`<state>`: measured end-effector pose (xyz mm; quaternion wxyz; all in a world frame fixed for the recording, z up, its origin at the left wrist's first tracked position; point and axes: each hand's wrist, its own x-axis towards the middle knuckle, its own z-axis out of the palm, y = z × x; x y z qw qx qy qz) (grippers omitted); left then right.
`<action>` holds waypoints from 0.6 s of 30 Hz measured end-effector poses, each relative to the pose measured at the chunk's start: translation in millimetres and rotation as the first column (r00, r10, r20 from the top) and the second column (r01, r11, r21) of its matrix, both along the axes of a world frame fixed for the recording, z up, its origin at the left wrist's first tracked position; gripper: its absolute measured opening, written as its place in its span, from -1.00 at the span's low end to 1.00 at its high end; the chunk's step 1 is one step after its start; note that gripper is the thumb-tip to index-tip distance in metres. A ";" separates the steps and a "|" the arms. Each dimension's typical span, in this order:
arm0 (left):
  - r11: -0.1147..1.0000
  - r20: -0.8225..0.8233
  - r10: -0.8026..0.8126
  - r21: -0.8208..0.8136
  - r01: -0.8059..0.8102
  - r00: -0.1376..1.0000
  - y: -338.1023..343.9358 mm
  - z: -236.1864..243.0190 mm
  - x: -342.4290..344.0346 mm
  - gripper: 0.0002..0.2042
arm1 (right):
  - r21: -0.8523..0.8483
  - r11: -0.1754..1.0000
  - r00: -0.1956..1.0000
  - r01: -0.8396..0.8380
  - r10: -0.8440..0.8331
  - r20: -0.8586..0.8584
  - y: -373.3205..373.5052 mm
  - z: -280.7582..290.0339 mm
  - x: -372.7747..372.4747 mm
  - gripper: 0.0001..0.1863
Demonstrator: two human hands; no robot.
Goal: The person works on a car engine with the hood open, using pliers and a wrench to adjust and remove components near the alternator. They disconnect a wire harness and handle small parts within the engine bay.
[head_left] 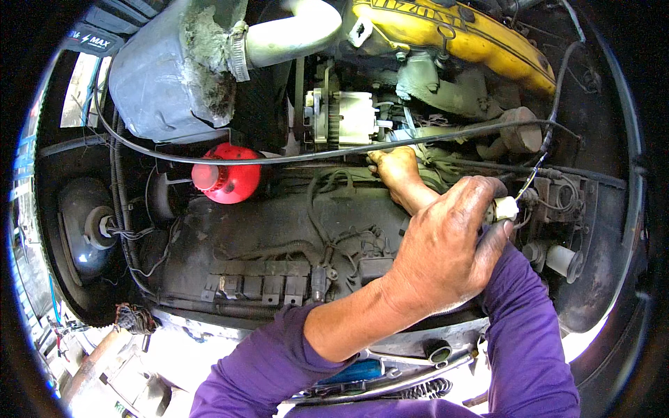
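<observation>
My forearms in purple sleeves cross over the engine bay. My left hand is in front, with thumb and fingers closed round a small white cylindrical piece; a thin dark wire with light marks runs up beside it. Beneath and beyond it my right hand reaches to the brightly lit alternator. Its fingers are curled just below the alternator's right end, by the long black cable. What they pinch, if anything, is hidden.
A yellow engine cover lies at the back, with a pale pipe and a grey housing on the left. A red bottle-shaped container sits below the housing. Several small relays line the near panel. Tools lie by the front edge.
</observation>
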<state>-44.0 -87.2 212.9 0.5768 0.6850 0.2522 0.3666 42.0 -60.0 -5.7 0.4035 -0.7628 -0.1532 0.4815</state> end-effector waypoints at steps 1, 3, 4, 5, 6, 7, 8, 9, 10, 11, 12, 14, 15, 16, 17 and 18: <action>1.000 0.006 -0.006 -0.016 0.006 1.000 -0.2 -0.1 0.2 -0.67 | 0.046 0.999 0.999 0.012 -0.010 -0.041 -1.0 -0.7 -0.1 -0.93; 0.999 -0.004 -0.017 -0.035 0.017 1.000 0.1 -0.3 0.0 -0.67 | 0.074 0.995 0.993 0.069 -0.062 -0.098 -1.5 -0.7 -0.5 -0.93; 0.999 0.005 -0.011 -0.031 0.011 1.000 0.1 0.0 0.0 -0.66 | 0.086 0.993 0.991 0.086 -0.077 -0.110 -1.4 -0.1 -0.8 -0.93; 1.000 0.006 -0.005 -0.025 0.005 1.000 0.2 0.4 -0.1 -0.66 | 0.093 0.991 0.989 0.096 -0.084 -0.124 -1.7 0.8 -1.5 -0.93; 1.000 -0.003 -0.004 -0.023 0.004 1.000 0.3 0.9 -0.3 -0.66 | 0.098 0.990 0.987 0.100 -0.087 -0.133 -1.7 1.7 -1.9 -0.94; 0.999 0.000 -0.010 -0.037 0.010 1.000 0.3 1.6 -0.9 -0.66 | 0.103 0.989 0.986 0.103 -0.088 -0.141 -1.6 2.6 -2.3 -0.94; 0.998 -0.009 -0.021 -0.054 0.020 1.000 0.2 2.4 -1.8 -0.66 | 0.109 0.989 0.986 0.099 -0.083 -0.146 -1.5 3.6 -2.6 -0.94; 0.998 -0.024 -0.027 -0.061 0.026 0.999 0.4 3.0 -2.5 -0.66 | 0.114 0.988 0.985 0.099 -0.081 -0.154 -1.2 4.5 -2.6 -0.94; 0.998 -0.011 -0.025 -0.057 0.025 1.000 1.0 2.9 -2.3 -0.65 | 0.119 0.988 0.984 0.099 -0.079 -0.162 -1.1 5.5 -2.4 -0.94; 0.999 -0.005 -0.019 -0.043 0.019 1.000 1.6 2.7 -1.6 -0.65 | 0.125 0.987 0.982 0.098 -0.076 -0.170 -0.6 6.7 -1.4 -0.94; 0.999 0.001 -0.014 -0.030 0.014 1.000 1.9 2.5 -1.2 -0.65 | 0.129 0.987 0.982 0.096 -0.072 -0.177 -0.5 7.8 -0.7 -0.95; 0.998 -0.010 -0.026 -0.057 0.026 1.000 1.8 2.6 -1.9 -0.65 | 0.130 0.988 0.980 0.080 -0.054 -0.189 0.6 9.7 2.1 -0.95; 0.998 -0.020 -0.026 -0.059 0.025 0.999 1.6 2.6 -2.1 -0.65 | 0.120 0.991 0.980 0.061 -0.037 -0.194 1.2 10.1 4.1 -0.95; 0.997 -0.021 -0.030 -0.074 0.028 0.999 1.2 2.7 -2.0 -0.66 | 0.066 0.998 0.983 0.001 0.011 -0.182 2.7 10.0 7.4 -0.93; 0.997 -0.026 -0.026 -0.075 0.024 0.999 1.1 2.7 -1.8 -0.66 | 0.071 0.997 0.978 -0.001 0.016 -0.207 3.0 9.1 9.4 -0.92; 0.997 -0.035 -0.024 -0.074 0.021 0.999 1.0 2.7 -1.7 -0.66 | 0.076 0.997 0.973 -0.003 0.021 -0.232 3.5 7.4 12.0 -0.91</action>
